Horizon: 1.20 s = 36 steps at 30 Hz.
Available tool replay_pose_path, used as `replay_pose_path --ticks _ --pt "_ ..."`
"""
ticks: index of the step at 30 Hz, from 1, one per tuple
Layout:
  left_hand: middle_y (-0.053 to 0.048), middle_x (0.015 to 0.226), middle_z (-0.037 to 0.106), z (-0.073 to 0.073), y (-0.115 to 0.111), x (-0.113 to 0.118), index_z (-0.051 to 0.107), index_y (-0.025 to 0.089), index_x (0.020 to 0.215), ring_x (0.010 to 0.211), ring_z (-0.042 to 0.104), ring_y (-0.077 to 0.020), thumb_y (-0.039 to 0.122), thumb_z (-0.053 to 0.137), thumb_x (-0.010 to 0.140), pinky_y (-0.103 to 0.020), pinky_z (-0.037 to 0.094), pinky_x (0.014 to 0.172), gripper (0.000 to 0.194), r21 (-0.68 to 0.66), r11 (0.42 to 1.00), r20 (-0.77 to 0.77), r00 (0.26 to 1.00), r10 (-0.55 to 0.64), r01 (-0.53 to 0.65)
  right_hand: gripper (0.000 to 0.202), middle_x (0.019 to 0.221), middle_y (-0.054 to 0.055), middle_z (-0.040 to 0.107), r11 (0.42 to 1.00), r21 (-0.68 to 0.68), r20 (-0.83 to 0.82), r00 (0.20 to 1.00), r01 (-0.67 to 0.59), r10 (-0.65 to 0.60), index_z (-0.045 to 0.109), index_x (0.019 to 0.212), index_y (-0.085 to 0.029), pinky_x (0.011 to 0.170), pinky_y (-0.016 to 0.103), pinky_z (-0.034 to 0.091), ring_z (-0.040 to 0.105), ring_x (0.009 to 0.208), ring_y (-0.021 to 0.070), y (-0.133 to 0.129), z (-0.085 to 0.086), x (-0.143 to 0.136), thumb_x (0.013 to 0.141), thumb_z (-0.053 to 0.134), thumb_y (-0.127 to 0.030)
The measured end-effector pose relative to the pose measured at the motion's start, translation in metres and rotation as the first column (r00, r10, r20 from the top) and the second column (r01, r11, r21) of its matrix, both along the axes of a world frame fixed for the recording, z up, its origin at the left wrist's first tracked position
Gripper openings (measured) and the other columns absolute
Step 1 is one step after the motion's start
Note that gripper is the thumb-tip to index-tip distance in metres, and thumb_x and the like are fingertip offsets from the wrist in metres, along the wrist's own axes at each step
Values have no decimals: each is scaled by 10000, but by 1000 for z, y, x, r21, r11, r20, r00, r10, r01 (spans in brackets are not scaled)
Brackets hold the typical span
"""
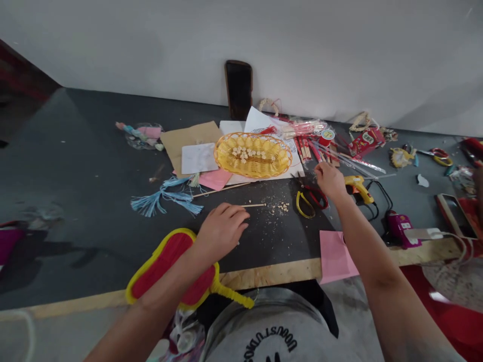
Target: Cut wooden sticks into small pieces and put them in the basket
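- Head view: my left hand [221, 230] lies palm down on the dark table [94, 166], fingers curled and holding nothing, over the red and yellow fan [166, 261].
- The thin wooden stick [253, 205] lies just beyond its fingertips, long axis left to right, pointing at the crumbs [281, 206].
- My right hand [329, 180] reaches further off, beside the scissors [310, 199] and yellow glue gun [358, 187]; I cannot tell its grip.

Dark tabletop [83, 166] with a raw wooden front edge. Yellow woven basket [252, 155] mid-table, small pale beads inside. Blue tassels [166, 197] left of centre. Black phone [239, 89] leaning upright on the wall. Pink paper sheet [334, 256] overhanging the edge. Magenta device [402, 227] far right.
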State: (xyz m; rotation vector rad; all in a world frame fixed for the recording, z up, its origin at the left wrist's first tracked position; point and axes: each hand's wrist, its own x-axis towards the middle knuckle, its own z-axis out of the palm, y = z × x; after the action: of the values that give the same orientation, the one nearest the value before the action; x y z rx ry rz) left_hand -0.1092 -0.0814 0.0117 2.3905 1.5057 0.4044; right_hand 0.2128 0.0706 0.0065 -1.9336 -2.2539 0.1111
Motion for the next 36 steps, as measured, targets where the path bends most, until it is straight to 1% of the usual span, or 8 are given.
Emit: replay_pose_path --ticks 4,7,13,17,20,24,31,36 --pt "-109 1037 649 -2 21 19 637 152 1033 982 548 -251 185 508 885 -381 434 856 199 -30 999 -146 989 21 -25 320 1145 141 585 998 44 -46 998 -46 49 572 1153 -171 781 349 452 586 929 261 -22 4 -6 854 458 -172" --pt "-115 994 627 -6 33 26 637 157 991 950 536 -255 195 490 892 -374 423 818 182 -9 999 -224 974 43 -47 301 1099 119 603 980 95 -203 960 -176 192 571 1149 -180 834 358 467 591 946 245 -43 8 -18 873 450 -169" --pt "-114 912 643 -2 34 23 625 177 875 956 547 -289 185 445 901 -389 410 759 182 36 997 -231 970 79 -72 221 994 90 644 863 29 -316 815 -504 486 618 1044 -184 853 338 460 580 947 212 -80 8 -54 911 447 -143" --pt "-109 879 663 3 30 13 586 166 912 871 602 -272 151 407 904 -377 411 744 180 40 987 -217 963 160 -155 204 1006 92 646 763 -10 -130 757 -647 640 630 1041 -169 910 354 413 546 960 222 -83 3 -87 928 461 -153" --pt "-103 886 665 3 27 9 563 163 926 846 622 -251 123 400 891 -341 418 715 171 9 979 -174 963 204 -206 139 962 95 648 780 -86 -10 784 -619 621 642 977 -164 858 352 409 537 930 240 -78 -4 -108 915 527 -212" --pt "-85 888 669 -1 24 8 563 177 909 850 628 -239 137 411 887 -322 426 710 158 -25 975 -148 966 214 -220 102 905 97 648 819 -95 4 822 -566 569 630 924 -166 791 340 401 534 868 236 -72 -5 -116 909 541 -213" --pt "-78 930 664 0 19 10 596 182 967 890 617 -235 218 463 901 -333 441 785 152 -66 988 -156 980 125 -136 187 851 99 640 866 -85 45 867 -493 497 631 878 -167 782 342 370 520 824 226 -77 6 -73 942 457 -193" --pt "-88 986 667 1 30 19 596 173 1027 973 607 -251 222 506 885 -336 442 826 176 -69 989 -220 969 110 -128 206 882 95 644 847 -88 7 850 -525 527 651 928 -167 820 340 375 514 870 224 -86 3 -54 923 450 -125"
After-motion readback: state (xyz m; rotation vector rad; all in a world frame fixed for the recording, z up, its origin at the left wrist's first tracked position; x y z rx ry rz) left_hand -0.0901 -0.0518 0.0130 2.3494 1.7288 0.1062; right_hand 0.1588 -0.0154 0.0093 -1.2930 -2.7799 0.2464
